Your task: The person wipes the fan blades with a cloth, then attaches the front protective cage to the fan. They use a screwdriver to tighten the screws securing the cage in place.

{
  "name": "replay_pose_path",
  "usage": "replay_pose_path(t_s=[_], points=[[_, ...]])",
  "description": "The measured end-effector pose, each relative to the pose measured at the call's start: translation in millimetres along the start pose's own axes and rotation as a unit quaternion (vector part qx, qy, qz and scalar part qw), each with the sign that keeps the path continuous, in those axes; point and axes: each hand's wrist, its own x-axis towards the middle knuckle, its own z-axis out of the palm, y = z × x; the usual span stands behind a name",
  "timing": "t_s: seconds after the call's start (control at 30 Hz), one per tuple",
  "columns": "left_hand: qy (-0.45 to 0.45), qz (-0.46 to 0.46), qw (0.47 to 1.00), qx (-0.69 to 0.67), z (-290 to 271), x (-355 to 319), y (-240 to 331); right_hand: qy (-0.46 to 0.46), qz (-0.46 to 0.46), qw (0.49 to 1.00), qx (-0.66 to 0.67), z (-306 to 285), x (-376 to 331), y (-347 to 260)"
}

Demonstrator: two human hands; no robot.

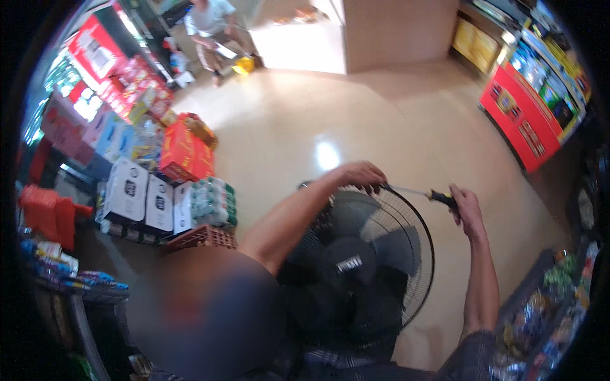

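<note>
A black pedestal-style fan stands in front of me, its round wire guard around dark blades. At the far edge of that guard, my left hand is closed with its fingers bent over the rim; just what lies under the fingertips is hidden. My right hand grips a screwdriver by its black and yellow handle. Its thin shaft points left, and the tip meets the guard's rim beside my left fingers.
Stacked cartons, a red gift box and shrink-wrapped cans line the left. A red-fronted display case stands at right, above packaged goods. A seated person is at the back. A blurred patch covers the lower left.
</note>
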Motion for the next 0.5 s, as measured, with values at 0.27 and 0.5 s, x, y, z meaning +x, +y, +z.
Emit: replay_pose_path(t_s=[0.27, 0.5], points=[[0.005, -0.012, 1.000, 0.000, 9, -10, 27, -0.009, -0.122, 0.992, 0.017, -6, -16, 0], [0.010, -0.034, 0.999, 0.031, 6, -13, 22, -0.012, -0.193, 0.968, -0.158, -6, -2, 17]])
